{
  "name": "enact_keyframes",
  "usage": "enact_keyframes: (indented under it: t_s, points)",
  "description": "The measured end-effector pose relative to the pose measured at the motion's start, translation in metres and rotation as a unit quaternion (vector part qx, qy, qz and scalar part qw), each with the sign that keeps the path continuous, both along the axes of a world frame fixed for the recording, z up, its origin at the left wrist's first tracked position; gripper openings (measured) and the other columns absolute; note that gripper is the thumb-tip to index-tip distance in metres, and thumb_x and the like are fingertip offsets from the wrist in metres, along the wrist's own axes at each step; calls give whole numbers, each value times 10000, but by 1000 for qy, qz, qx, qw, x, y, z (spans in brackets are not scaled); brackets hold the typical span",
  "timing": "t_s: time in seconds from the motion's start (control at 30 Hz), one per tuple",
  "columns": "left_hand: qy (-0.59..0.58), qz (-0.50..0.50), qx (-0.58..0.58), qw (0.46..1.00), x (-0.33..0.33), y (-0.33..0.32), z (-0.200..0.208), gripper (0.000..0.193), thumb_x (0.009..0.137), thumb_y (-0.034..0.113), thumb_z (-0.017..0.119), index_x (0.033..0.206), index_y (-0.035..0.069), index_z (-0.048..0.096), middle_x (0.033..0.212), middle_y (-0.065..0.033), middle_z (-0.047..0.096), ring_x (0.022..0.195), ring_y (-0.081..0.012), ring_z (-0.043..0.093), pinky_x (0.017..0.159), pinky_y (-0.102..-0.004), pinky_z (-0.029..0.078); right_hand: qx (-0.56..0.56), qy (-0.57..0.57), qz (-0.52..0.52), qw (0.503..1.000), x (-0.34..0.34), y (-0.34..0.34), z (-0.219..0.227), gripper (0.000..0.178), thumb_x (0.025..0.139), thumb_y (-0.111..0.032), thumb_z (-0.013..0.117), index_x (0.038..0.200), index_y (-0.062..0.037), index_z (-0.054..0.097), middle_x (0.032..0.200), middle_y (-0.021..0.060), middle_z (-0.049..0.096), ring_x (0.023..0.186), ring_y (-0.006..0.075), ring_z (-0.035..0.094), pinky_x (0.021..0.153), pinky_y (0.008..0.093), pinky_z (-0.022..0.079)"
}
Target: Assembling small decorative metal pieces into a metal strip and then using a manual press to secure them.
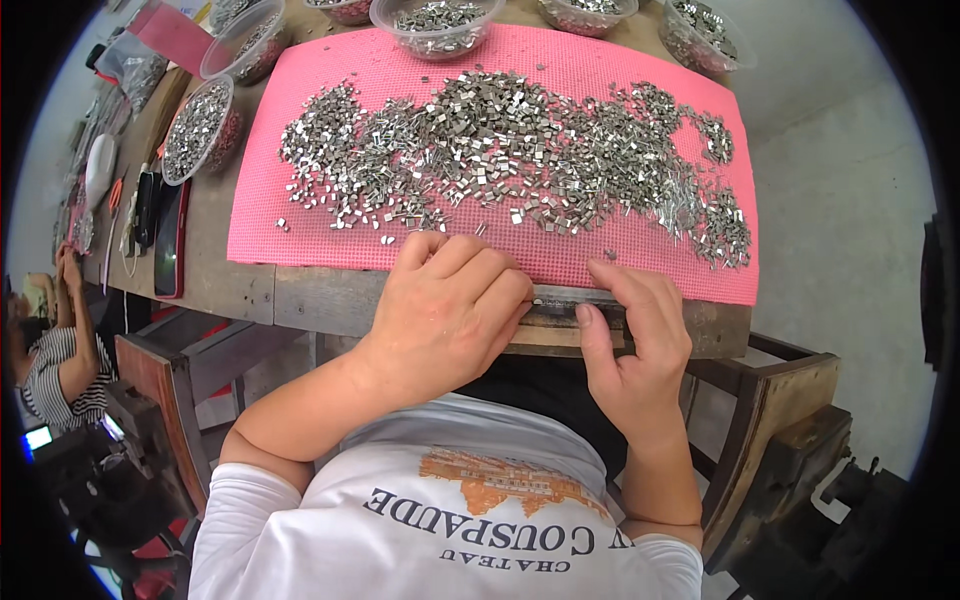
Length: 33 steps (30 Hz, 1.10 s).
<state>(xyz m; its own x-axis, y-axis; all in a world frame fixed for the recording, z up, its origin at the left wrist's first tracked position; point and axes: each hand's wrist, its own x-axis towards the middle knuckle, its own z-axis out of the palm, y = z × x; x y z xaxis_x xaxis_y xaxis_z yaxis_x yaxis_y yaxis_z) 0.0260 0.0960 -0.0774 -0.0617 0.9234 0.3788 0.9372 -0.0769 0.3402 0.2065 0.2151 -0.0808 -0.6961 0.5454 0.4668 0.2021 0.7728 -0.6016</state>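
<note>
At the near edge of the wooden table lies a narrow dark metal strip [570, 296] with a row of fine marks or teeth. My left hand [450, 305] is closed over its left end, fingers curled. The fingertips are hidden, so I cannot make out what they hold. At the strip's other end, my right hand [642, 335] has its thumb and forefinger spread apart. The thumb is close to the strip and the forefinger reaches onto the pink mat [262, 205]. Beyond both hands, a wide pile of small silvery metal pieces [490, 130] covers much of the mat.
Clear plastic bowls of metal pieces stand along the far edge, including a middle bowl [440, 40] and a left bowl [198, 130]. A phone [171, 240] and orange-handled scissors [115, 195] lie left. Another person in a striped top [65, 375] sits far left.
</note>
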Motion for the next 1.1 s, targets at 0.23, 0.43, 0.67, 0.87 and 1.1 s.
enact_keyframes:
  t_s: [0.23,0.43,0.67,0.87,1.1]
  points:
    - [-49,29,3,998,0,-2,5,201,734,96,812,914,128,731,941,13,688,853,-201,631,755,-361,436,7,6,2,1000,-2,0,-1,380,800,-27,755,1175,-37,694,1010,121,692,921,304,643,848,413,458]
    - [-194,109,35,974,-39,-8,7,209,772,130,834,978,115,803,860,-78,741,801,-268,701,742,-383,541,56,5,-6,998,-18,4,7,281,812,-45,758,1089,-66,714,956,70,683,906,275,634,859,404,429]
    - [-23,118,29,992,-73,-12,7,184,776,138,812,956,175,809,887,-9,708,865,-233,649,774,-381,498,71,-37,11,997,-71,-9,0,82,846,-137,749,900,-92,707,833,42,635,895,251,588,847,415,410]
    - [-1,75,15,997,-70,-12,10,240,749,95,816,981,157,810,949,1,707,897,-233,628,813,-386,501,173,-116,-20,978,-94,-16,-4,103,842,-143,709,769,-76,681,804,60,620,872,248,587,829,409,410]
    - [29,64,0,998,-77,-16,14,233,732,93,812,954,166,806,956,12,696,972,-248,617,851,-402,494,75,-77,2,994,-83,-9,3,117,841,-117,760,922,-99,676,826,47,641,837,270,612,825,413,405]
